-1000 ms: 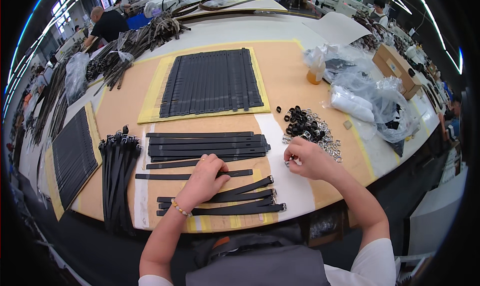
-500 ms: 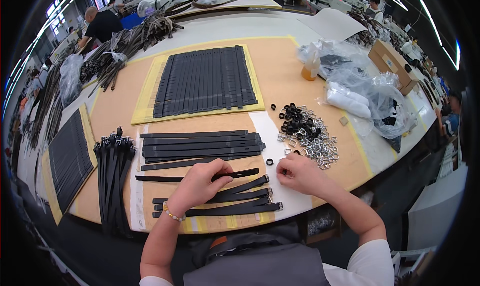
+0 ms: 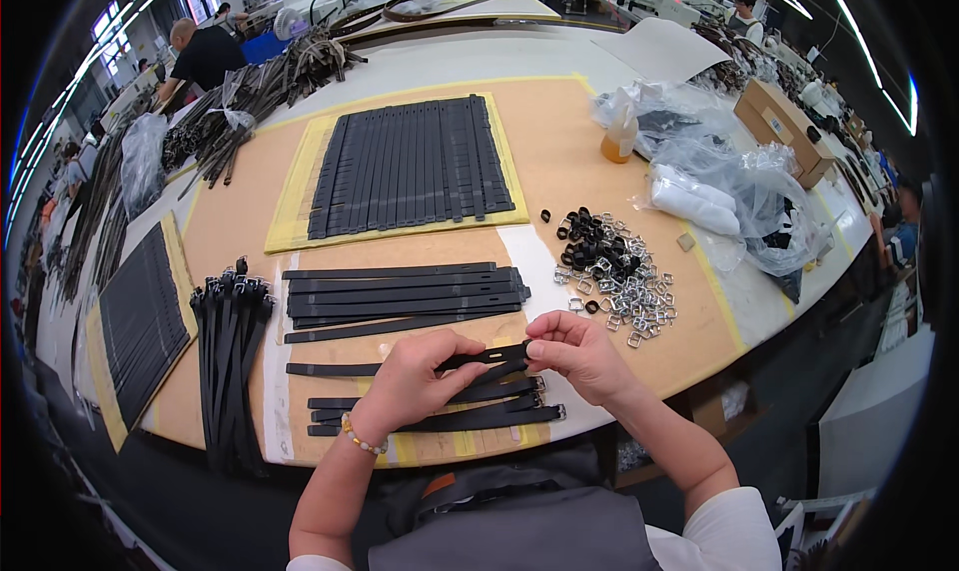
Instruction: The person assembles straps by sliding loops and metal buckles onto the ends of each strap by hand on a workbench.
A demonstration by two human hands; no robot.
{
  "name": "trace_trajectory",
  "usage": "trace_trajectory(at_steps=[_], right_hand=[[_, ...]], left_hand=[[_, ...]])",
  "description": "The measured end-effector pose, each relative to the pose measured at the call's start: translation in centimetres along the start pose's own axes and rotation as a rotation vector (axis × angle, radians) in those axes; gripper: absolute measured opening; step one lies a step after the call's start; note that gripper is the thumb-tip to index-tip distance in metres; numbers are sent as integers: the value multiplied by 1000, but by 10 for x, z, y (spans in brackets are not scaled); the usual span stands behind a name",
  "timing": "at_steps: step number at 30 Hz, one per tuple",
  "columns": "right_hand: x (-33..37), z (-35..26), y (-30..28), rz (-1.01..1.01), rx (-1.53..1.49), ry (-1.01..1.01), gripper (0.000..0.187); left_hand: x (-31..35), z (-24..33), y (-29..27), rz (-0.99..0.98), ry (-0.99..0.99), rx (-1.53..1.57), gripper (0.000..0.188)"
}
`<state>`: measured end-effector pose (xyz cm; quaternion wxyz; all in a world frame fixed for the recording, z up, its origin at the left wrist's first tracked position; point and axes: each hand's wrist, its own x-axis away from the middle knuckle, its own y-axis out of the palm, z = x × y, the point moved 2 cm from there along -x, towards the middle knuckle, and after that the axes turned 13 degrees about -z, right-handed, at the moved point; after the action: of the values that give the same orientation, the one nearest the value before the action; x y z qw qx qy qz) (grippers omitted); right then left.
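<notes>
The fingers of the right hand [image 3: 577, 353] are pinched closed on the end of a black strap [image 3: 400, 365], thumb and forefinger meeting at its tip. The left hand [image 3: 412, 381] is closed over the same strap a little further along, fingertips curled down onto it, so the strap runs between the two hands and trails away flat on the table past the left knuckles. A beaded bracelet [image 3: 360, 439] sits on the left wrist.

Directly under and just nearer than the fingers lie a few finished straps [image 3: 440, 416] with small metal buckles at their right ends, overlapping one another on a white sheet [image 3: 539, 261]. Just beyond the fingers, a row of loose straps [image 3: 405, 293] lies side by side on the same sheet. Beyond the right fingertips and near them is a heap of buckles and loops [image 3: 611, 269], black ones at the far side, silver ones nearer. Well to the left of the left hand lies a bundle of black straps [image 3: 228, 356], and past it a flat dark mat of straps [image 3: 140, 316] on yellow backing. Farther out from both hands, a larger mat of straps [image 3: 410, 166] rests on a yellow sheet. Far to the right of the fingers stand an amber bottle [image 3: 619, 136] and clear plastic bags [image 3: 734, 191].
</notes>
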<state>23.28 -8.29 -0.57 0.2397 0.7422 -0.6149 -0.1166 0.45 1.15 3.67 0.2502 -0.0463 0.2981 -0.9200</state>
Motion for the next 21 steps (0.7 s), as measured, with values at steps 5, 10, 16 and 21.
trace_trajectory(at_steps=[5,10,16,21], right_hand=[[-2,0,38,4,335,-58,29],[-6,-29,-1,-72,445,-58,21],[-9,-89,-43,-90,1393,207,22],[-22,-79,-42,-268,1395,381,24]], left_hand=[[3,8,12,46,122,16,25],[9,7,8,32,45,-9,26],[12,7,5,3,-60,-3,27],[12,3,8,50,29,-19,26]])
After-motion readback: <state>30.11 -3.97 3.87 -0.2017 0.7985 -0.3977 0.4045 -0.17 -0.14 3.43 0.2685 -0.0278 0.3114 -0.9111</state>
